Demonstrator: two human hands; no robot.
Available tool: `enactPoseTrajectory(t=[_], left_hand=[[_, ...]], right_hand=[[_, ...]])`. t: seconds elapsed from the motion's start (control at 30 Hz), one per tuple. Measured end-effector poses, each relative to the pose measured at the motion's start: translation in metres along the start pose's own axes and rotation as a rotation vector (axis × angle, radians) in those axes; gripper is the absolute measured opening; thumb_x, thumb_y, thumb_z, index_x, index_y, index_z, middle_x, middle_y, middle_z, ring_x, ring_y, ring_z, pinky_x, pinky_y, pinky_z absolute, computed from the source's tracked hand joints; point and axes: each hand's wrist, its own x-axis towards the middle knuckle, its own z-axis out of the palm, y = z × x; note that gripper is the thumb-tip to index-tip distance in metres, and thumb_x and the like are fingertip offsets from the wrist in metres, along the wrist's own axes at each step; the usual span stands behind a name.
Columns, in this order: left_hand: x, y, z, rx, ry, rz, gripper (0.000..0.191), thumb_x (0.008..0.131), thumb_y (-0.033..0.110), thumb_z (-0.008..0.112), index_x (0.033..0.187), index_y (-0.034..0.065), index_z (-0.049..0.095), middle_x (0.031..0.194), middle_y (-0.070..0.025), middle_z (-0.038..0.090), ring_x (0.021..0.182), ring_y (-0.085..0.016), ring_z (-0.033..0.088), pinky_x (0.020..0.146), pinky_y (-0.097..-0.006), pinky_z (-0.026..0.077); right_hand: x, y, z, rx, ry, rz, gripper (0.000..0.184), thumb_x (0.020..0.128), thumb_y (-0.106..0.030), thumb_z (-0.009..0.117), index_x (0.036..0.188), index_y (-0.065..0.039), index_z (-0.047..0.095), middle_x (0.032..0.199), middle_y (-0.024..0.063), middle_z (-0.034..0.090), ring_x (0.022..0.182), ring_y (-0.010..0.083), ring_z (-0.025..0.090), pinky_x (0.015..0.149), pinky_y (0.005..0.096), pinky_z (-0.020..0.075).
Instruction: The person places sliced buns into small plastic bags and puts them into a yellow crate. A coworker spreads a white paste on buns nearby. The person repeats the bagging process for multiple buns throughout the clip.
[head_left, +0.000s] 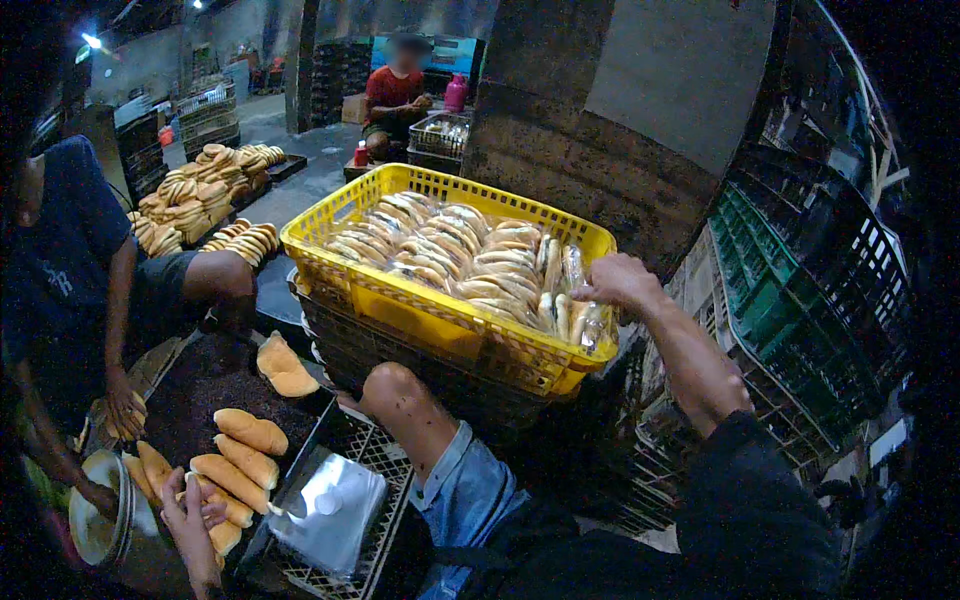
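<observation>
My right hand (621, 283) is at the right end of a yellow plastic crate (442, 315), its fingers curled beside clear-wrapped filled bread rolls (502, 262). Whether it grips the rim or a wrapped roll is hidden. The wrapped rolls stand in rows inside the crate. At the lower left, my left hand (191, 517) has its fingers apart beside unwrapped bread rolls (229, 469); no held thing shows in it. A stack of clear plastic bags (334, 510) lies right of these rolls, on a dark lattice crate (382, 457).
A co-worker (71, 225) sits at the left, one hand on a roll, the other at a round container (97, 517). Behind are piled rolls (195, 191) and another seated person (394, 90). Green crates (772, 247) stand at the right, near a dark panel (577, 135).
</observation>
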Motion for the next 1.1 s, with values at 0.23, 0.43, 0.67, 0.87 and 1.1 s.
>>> enactPoseTrajectory(t=[0.23,0.43,0.67,0.87,1.1], left_hand=[[-0.011,-0.004,-0.003,-0.004,-0.081,-0.123,0.039,0.096,0.037,0.052,0.114,0.0027,0.049,0.073,-0.0112,0.061,0.052,-0.015,0.060,0.047,-0.0233,0.045],[-0.014,-0.019,-0.002,0.086,-0.070,-0.208,0.039,0.096,0.035,0.054,0.114,0.0006,0.049,0.071,-0.0119,0.062,0.050,-0.014,0.059,0.045,-0.0234,0.045],[-0.024,-0.038,0.019,0.119,-0.270,-0.110,0.032,0.094,0.027,0.058,0.108,-0.0018,0.056,0.065,-0.0080,0.061,0.049,-0.012,0.057,0.043,-0.0235,0.043],[-0.042,-0.034,0.036,0.264,-0.261,-0.170,0.029,0.093,0.027,0.060,0.096,-0.0018,0.059,0.062,-0.0061,0.059,0.043,-0.011,0.053,0.039,-0.0243,0.040],[-0.052,-0.035,0.041,0.300,-0.421,-0.160,0.039,0.093,0.034,0.057,0.091,-0.0051,0.064,0.063,-0.0087,0.063,0.046,-0.012,0.057,0.043,-0.0248,0.043]], right_hand=[[-0.043,-0.111,0.000,0.237,0.150,-0.518,0.049,0.083,-0.055,0.059,0.095,-0.007,0.060,0.082,0.0186,0.065,0.077,0.0376,0.065,0.066,0.0460,0.0503],[-0.013,-0.155,0.058,0.196,0.193,-0.666,0.047,0.073,-0.027,0.074,0.099,-0.001,0.045,0.077,0.0166,0.063,0.074,0.0365,0.064,0.062,0.0463,0.0483],[-0.021,-0.150,0.020,0.404,0.369,-0.756,0.057,0.076,-0.029,0.072,0.120,-0.001,0.049,0.088,0.0193,0.063,0.079,0.0348,0.063,0.068,0.0441,0.0504],[-0.119,0.077,-0.121,0.015,0.861,-0.097,0.057,0.084,-0.046,0.060,0.120,-0.003,0.053,0.100,0.0194,0.063,0.092,0.0356,0.062,0.082,0.0409,0.0481],[-0.144,0.237,-0.187,-0.186,0.863,0.606,0.058,0.087,-0.060,0.053,0.106,-0.005,0.060,0.098,0.0218,0.064,0.093,0.0382,0.063,0.083,0.0395,0.0480]])
